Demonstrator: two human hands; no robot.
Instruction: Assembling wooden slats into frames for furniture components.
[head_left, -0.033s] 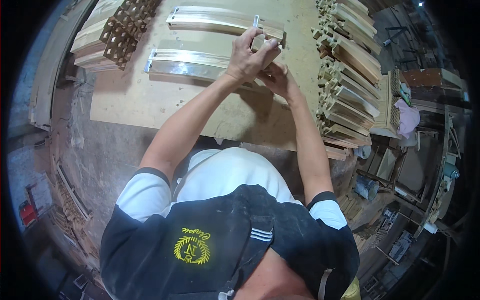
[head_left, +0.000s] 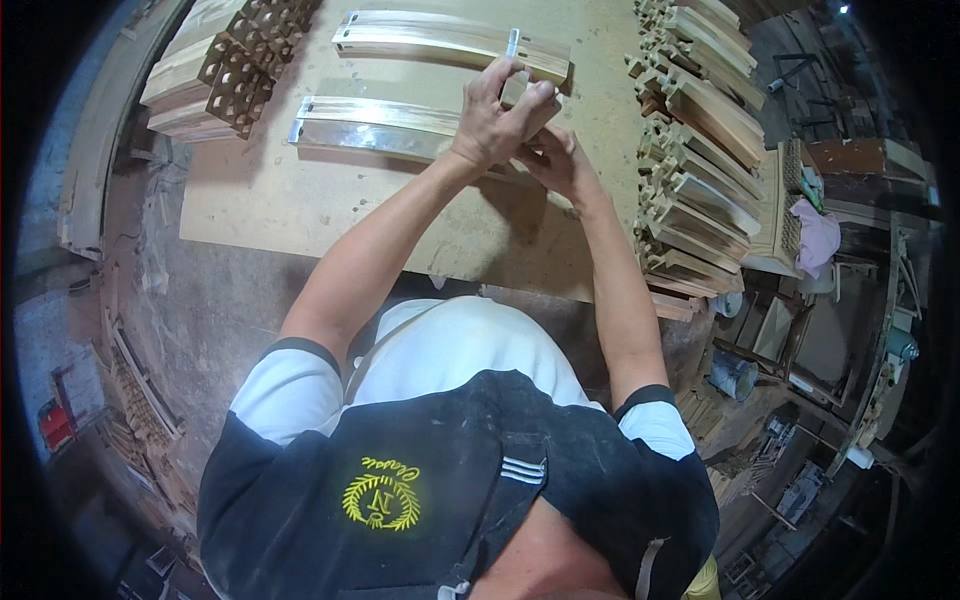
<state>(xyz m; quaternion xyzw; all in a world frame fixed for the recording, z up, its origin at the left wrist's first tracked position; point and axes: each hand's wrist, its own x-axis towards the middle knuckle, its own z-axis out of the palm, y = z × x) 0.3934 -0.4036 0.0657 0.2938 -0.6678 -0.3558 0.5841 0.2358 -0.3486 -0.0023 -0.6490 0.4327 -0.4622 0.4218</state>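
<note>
Near the right end of the closer wooden rail, my left hand (head_left: 492, 122) is closed, thumb and fingers bent. A narrow, shiny pale strip (head_left: 513, 42) sticks up past its index finger; the strip's lower part is hidden by the hand. My right hand (head_left: 565, 168) is just below and to the right, fingers curled in against the left hand; whatever they grip is hidden. The closer rail (head_left: 375, 115) lies lengthwise under my left wrist, its front side gleaming. Behind it is a second long rail (head_left: 430, 35) with dark slots near its ends.
Both rails lie on a broad plywood tabletop (head_left: 260, 205). Slotted wood blocks (head_left: 190, 80) are stacked at the far left. Along the right edge runs a long pile of tenoned wood pieces (head_left: 705, 185). A pink cloth (head_left: 817, 238) hangs beyond that pile.
</note>
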